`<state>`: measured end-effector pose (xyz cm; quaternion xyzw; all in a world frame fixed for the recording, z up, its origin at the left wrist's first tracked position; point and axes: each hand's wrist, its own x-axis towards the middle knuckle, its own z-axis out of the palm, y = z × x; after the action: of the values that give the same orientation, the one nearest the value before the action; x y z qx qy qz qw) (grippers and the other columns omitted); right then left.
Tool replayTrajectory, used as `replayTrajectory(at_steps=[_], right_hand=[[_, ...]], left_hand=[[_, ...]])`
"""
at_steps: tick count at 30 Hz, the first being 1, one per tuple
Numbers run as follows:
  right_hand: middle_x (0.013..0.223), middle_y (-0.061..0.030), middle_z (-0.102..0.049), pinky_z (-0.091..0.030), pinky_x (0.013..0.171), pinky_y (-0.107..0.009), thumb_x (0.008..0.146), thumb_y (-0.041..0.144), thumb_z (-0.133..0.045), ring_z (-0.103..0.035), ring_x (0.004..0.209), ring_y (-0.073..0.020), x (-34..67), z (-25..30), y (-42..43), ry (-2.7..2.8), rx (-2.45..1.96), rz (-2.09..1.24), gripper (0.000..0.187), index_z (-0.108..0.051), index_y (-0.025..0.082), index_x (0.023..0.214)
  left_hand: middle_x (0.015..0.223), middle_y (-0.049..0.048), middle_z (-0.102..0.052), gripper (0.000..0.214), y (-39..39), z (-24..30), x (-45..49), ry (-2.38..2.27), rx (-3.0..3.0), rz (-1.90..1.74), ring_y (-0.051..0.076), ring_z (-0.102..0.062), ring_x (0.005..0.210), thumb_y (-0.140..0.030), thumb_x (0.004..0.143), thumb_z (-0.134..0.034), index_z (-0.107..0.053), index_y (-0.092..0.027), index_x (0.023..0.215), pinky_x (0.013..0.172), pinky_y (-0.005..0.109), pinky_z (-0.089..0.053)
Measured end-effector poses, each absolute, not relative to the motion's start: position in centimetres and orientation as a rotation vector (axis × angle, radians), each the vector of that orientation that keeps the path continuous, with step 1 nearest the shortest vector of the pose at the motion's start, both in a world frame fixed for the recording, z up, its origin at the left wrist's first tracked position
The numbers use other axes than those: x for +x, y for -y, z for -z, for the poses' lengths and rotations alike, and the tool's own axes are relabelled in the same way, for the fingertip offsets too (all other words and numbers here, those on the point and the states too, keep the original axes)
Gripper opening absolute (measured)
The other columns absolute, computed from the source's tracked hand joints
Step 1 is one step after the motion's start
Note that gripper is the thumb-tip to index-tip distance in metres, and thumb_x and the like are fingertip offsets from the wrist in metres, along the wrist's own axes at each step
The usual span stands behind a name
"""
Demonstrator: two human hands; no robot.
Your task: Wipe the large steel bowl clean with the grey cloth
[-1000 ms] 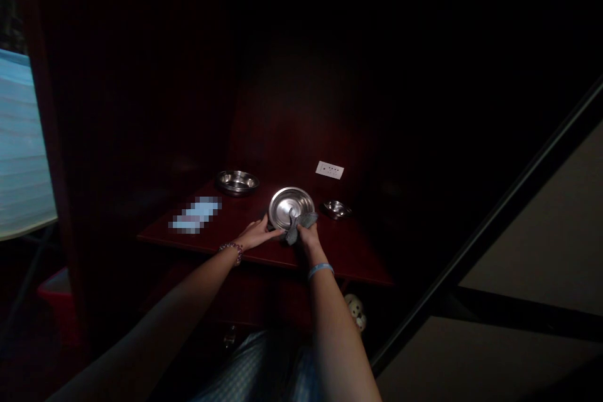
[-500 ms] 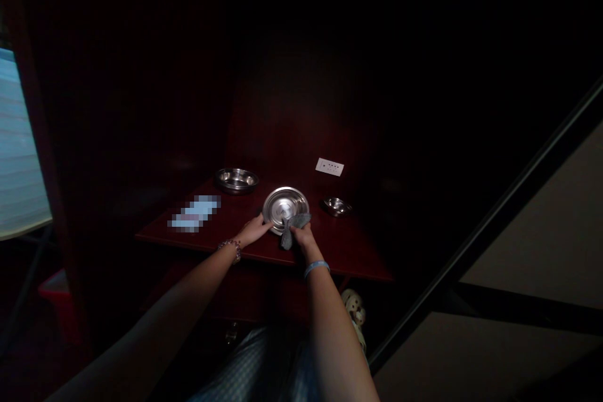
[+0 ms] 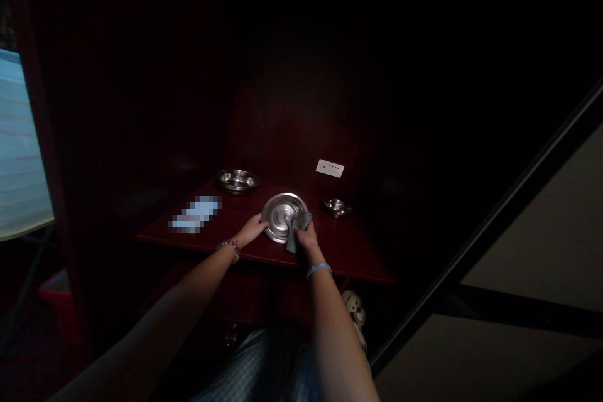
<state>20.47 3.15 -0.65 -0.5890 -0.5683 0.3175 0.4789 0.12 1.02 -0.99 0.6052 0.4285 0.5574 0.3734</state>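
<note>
The round metal dish [image 3: 277, 213] is shiny and shallow, its inner side facing upward, above the middle near part of the desk [image 3: 353, 259]. The grey cloth [image 3: 296, 226], crumpled, covers its right near rim.

The grey cloth [image 3: 299, 229] and right hand [image 3: 308, 238] hide part of the metal dish [image 3: 279, 212] from me; the left hand [image 3: 251, 232] has most fingers out of sight behind it. A light patch [image 3: 195, 214] on the desk [image 3: 351, 257] is blurred into blocks. The right forearm [image 3: 336, 326] partly covers a pale, holed object [image 3: 352, 303].
</note>
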Motion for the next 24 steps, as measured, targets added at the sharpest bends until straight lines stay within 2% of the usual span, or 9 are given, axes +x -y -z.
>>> replayTrajectory(at_steps=[5,16,24], right_hand=[[0.104,-0.0069,-0.068,-0.046,0.093,-0.034,0.068,0.021,-0.067,-0.064,0.099,-0.0224,20.4,-0.6,-2.3,1.389,-1.578,-0.731,0.048,-0.054,0.022,0.114],[0.109,-0.0103,-0.066,-0.046,0.092,-0.034,0.071,0.022,-0.065,-0.064,0.100,-0.0230,20.2,-1.1,-1.6,1.431,-1.601,-0.714,0.049,-0.052,0.020,0.119],[0.112,-0.0098,-0.066,-0.045,0.094,-0.034,0.072,0.023,-0.065,-0.063,0.104,-0.0224,20.3,-1.0,-1.8,1.458,-1.612,-0.704,0.049,-0.051,0.021,0.119]], left_hand=[[0.109,0.0088,-0.071,0.035,-1.0,1.0,0.1,-1.112,1.555,-1.417,0.023,-0.063,0.104,-0.020,0.068,-0.053,-0.065,-0.011,0.100,0.096,0.034,-0.044],[0.109,0.0104,-0.071,0.034,-0.5,0.5,0.1,-1.155,1.565,-1.417,0.024,-0.063,0.103,-0.020,0.069,-0.053,-0.065,-0.011,0.100,0.096,0.035,-0.044],[0.109,0.0105,-0.070,0.037,-0.7,0.7,0.1,-1.166,1.555,-1.421,0.024,-0.063,0.104,-0.021,0.068,-0.053,-0.065,-0.011,0.102,0.096,0.034,-0.044]])
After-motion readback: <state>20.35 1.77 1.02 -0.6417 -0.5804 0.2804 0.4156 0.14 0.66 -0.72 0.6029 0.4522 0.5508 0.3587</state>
